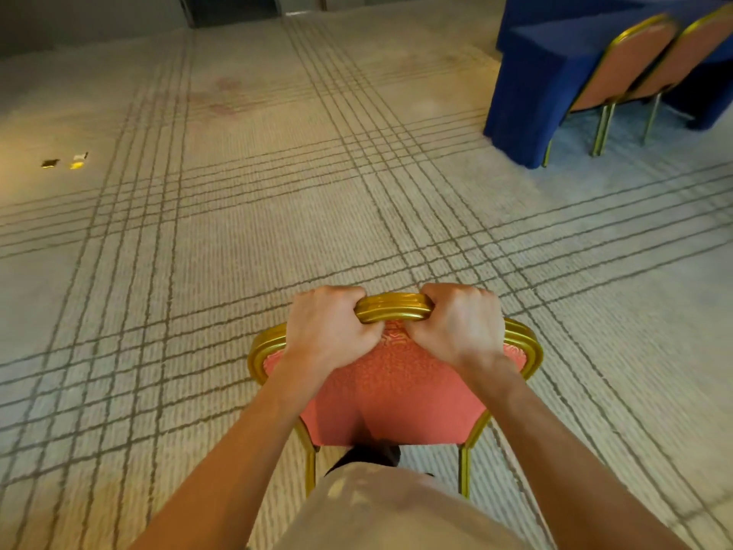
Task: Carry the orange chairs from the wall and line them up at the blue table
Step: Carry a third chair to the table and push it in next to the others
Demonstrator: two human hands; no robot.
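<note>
I see my left hand (331, 325) and right hand (460, 323) curled tight round the gold top rail of an orange chair (392, 394), close together. The chair is directly before me on the lined carpet (246, 216). Two more chairs (630, 63) stand tucked against the blue table (531, 85), upper right, well apart.

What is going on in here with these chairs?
A person grips the gold top rail of an orange chair with the left hand and right hand, side by side, over the striped carpet. A second orange chair and a third orange chair already stand at the blue table, far right.
</note>
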